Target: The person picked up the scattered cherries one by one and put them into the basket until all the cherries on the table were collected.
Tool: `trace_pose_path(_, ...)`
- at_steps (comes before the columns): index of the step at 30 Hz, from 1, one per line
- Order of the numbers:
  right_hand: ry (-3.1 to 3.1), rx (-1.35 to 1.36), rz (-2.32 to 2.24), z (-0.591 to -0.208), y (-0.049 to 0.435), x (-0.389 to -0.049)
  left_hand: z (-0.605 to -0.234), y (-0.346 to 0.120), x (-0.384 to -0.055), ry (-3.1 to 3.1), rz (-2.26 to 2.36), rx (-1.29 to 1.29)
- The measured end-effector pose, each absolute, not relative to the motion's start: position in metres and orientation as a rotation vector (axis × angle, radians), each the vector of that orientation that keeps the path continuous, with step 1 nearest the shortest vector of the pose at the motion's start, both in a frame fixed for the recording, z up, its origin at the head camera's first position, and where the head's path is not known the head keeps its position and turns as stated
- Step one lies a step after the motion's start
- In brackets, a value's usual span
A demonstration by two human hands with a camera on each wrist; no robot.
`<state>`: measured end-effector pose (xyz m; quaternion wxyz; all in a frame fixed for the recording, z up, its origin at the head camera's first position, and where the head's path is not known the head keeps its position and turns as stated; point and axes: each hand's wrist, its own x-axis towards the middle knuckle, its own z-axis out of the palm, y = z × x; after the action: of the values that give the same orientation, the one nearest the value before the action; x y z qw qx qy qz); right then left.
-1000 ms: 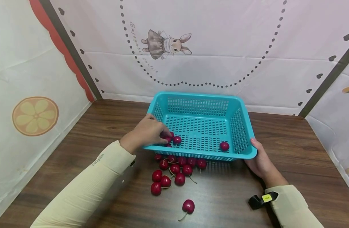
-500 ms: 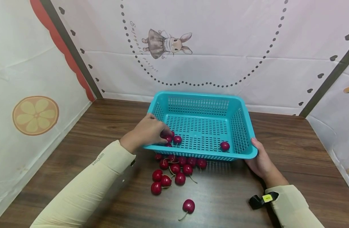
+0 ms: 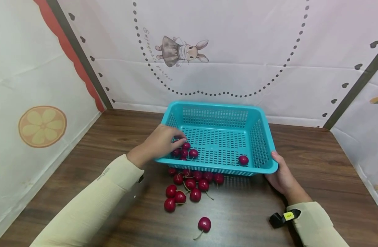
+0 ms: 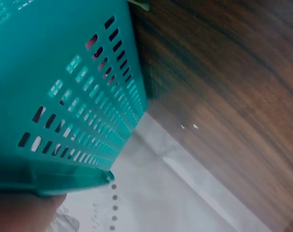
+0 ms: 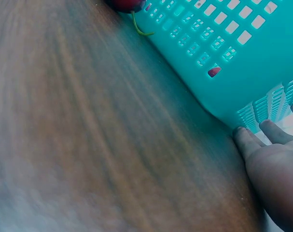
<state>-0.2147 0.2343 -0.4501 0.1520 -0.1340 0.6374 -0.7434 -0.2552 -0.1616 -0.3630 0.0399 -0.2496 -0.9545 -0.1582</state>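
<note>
A turquoise plastic basket (image 3: pixel 213 169) with slotted walls stands on the table. My left hand (image 3: pixel 160 140) hovers over its left end, thumb and fingers loosely bent, just above several dark red cherries (image 3: pixel 193 153). The fingertips are partly hidden, but I see no cherry held. In the left wrist view only a blurred bit of the hand (image 4: pixel 23 212) shows by the rim. My right hand (image 3: pixel 281 175) grips the basket's right front corner, thumb on the rim, with fingers (image 5: pixel 276 133) against the outer wall. A lone cherry (image 3: pixel 243 160) lies inside near that corner.
Several cherries with stems (image 3: pixel 190 184) lie on the brown wooden table (image 3: pixel 238 219) against the basket's front wall. Another cherry (image 3: pixel 204 224) sits apart, closer to me. A printed white cloth (image 3: pixel 238 41) hangs behind the table and along both sides.
My left hand has lifted slightly off the cherries at the basket's left end, uncovering more of them. My right hand stays on the basket corner. The view has tilted up slightly.
</note>
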Motion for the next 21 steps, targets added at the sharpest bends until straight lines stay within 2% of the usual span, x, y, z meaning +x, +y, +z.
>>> trace_pose_path(6,1.834,-0.38,-2.144,-0.452,0.235,-0.215,-0.351,-0.17,-0.24,-2.678,-0.483,-0.674)
trace_pose_path(12,1.834,-0.372,-2.148,-0.452,0.235,-0.215,-0.344,-0.186,-0.211,-2.597,-0.412,-0.616)
trace_pose_path(21,1.826,-0.377,-2.14,-0.45,0.233,-0.214,-0.354,-0.207,-0.171,-2.448,-0.225,-0.829)
